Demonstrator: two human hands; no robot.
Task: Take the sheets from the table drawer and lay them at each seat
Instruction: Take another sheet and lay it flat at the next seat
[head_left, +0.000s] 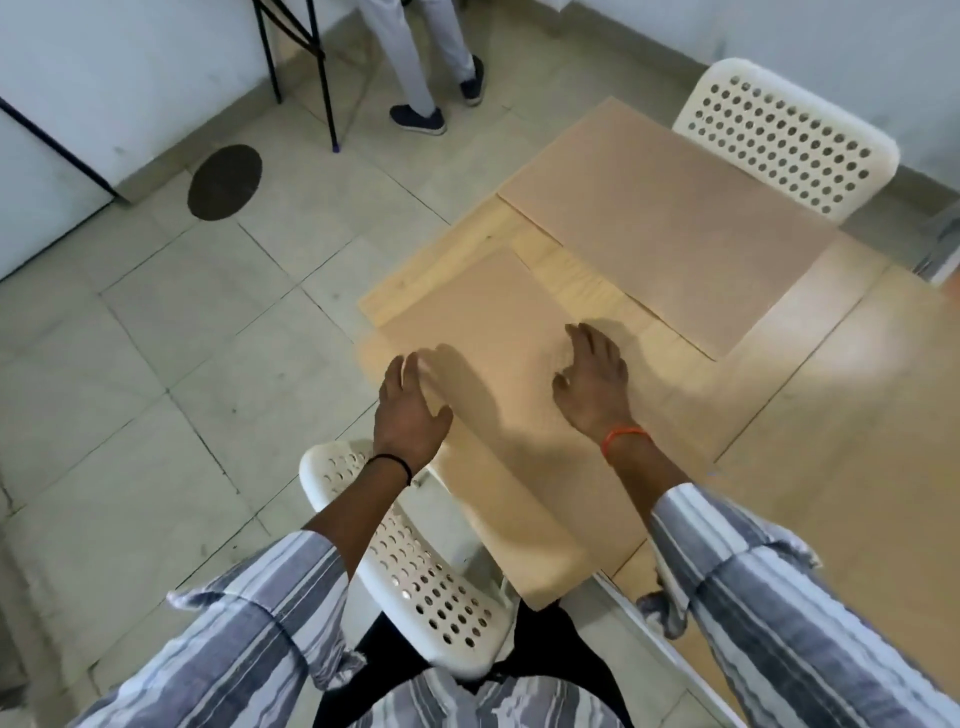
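Sheets (670, 218) on wooden table (857, 374), tiled floor (182, 338).

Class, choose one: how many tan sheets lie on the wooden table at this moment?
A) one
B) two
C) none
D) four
B: one sheet lies under both hands by the near white chair, and a second sheet lies in front of the far white chair.
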